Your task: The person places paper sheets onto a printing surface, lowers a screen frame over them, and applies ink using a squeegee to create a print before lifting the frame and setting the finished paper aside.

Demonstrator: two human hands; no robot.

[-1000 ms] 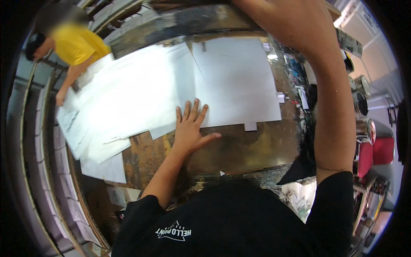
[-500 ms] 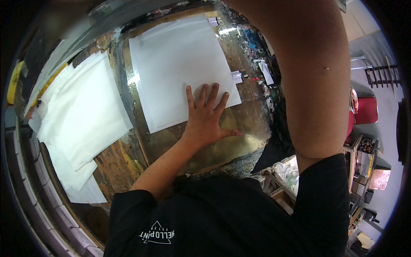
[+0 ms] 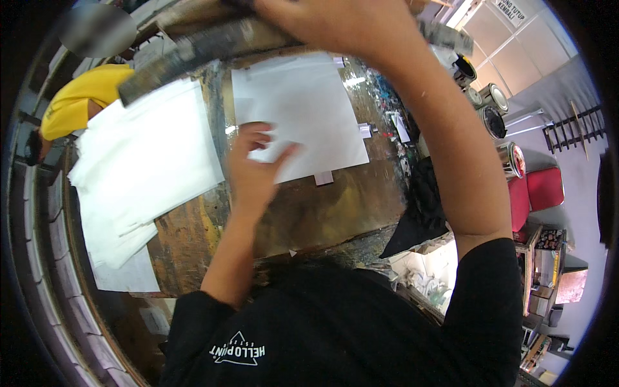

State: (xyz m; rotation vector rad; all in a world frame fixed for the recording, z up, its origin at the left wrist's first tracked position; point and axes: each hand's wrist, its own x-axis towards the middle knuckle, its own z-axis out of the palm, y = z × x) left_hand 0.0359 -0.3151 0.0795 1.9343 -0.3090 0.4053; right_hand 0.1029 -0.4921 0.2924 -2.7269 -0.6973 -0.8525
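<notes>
A white sheet (image 3: pixel 309 109) lies on a stained brown board (image 3: pixel 335 206), with small pale tabs at its right and lower edges. My left hand (image 3: pixel 255 168) is over the sheet's lower left side, blurred, its fingers curled and the thumb apart; nothing shows in its grip. A dark, paint-stained frame bar (image 3: pixel 200 58) slants across above the sheet's far edge. My right hand (image 3: pixel 335 26) reaches to the top of the view over this bar. Its fingers close on a dark thing that the picture's edge cuts off.
A fanned stack of white sheets (image 3: pixel 148 155) lies to the left. Beyond it is a person in a yellow shirt (image 3: pixel 87 93). Paint cans (image 3: pixel 493 119) stand at the right, near a red chair (image 3: pixel 545 187). A dark cloth (image 3: pixel 419 226) hangs at the board's right edge.
My left hand has lifted from the sheet's lower edge and moved left, its fingers curling. My right hand and the dark bar have come lower into view. The view has shifted.
</notes>
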